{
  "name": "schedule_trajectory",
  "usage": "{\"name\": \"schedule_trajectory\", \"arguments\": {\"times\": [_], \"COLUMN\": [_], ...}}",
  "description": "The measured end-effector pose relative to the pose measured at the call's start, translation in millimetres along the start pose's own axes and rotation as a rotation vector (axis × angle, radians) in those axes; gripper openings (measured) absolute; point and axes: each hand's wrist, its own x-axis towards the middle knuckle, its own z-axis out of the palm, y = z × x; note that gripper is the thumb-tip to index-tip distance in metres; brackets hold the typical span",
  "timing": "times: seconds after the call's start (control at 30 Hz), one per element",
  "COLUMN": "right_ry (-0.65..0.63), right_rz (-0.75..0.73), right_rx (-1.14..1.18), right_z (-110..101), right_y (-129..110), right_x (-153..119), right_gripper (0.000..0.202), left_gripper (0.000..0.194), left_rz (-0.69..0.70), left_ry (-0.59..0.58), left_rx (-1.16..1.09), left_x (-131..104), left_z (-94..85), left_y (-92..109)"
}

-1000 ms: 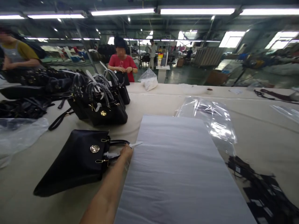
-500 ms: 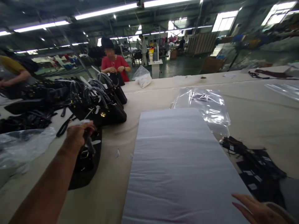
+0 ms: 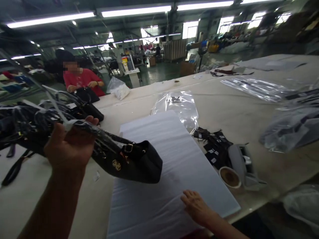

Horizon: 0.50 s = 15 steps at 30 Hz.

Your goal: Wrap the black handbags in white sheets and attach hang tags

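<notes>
A black handbag with a round gold emblem hangs tilted by its wrapped handles from my left hand. The fingers of that hand are curled under the plastic-covered handles. The bag's far end is over a stack of white sheets on the table. My right hand rests on the top sheet near its lower right part, fingers bent and close together; whether it pinches the sheet is hard to make out.
More black handbags crowd the left. Clear plastic bags lie behind the sheets. Black tags, a tape roll and a grey dispenser are at the right. Across the table, a person in red handles a bag.
My left hand has lifted the black bag and brought it rightward over the white sheets. My right hand has come onto the sheets. The view has turned right.
</notes>
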Motion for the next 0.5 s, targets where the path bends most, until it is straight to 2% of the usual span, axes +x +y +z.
{"name": "schedule_trajectory", "arguments": {"times": [0.1, 0.17, 0.27, 0.37, 0.5], "right_ry": [0.005, 0.021, 0.032, 0.03, 0.017], "right_rz": [-0.009, -0.03, -0.039, -0.013, -0.011], "right_rx": [0.037, 0.077, 0.127, 0.167, 0.176], "right_z": [36.6, 47.4, 46.9, 40.9, 39.8], "right_y": [9.1, 13.4, 16.2, 15.9, 14.9], "right_x": [-8.9, -14.3, -20.7, -23.9, -23.2], "right_gripper": [0.047, 0.049, 0.048, 0.044, 0.039], "left_gripper": [0.036, 0.027, 0.017, 0.017, 0.023], "left_rz": [-0.125, -0.157, -0.188, -0.198, -0.204], "left_ry": [-0.097, -0.176, -0.289, -0.377, -0.355], "left_rx": [-0.121, -0.17, -0.169, -0.135, -0.13], "left_x": [-14.0, -20.2, -29.0, -36.4, -37.5], "left_z": [36.1, 53.7, 76.7, 94.8, 106.2], "left_y": [-31.0, -49.5, -75.0, -96.9, -114.1]}}
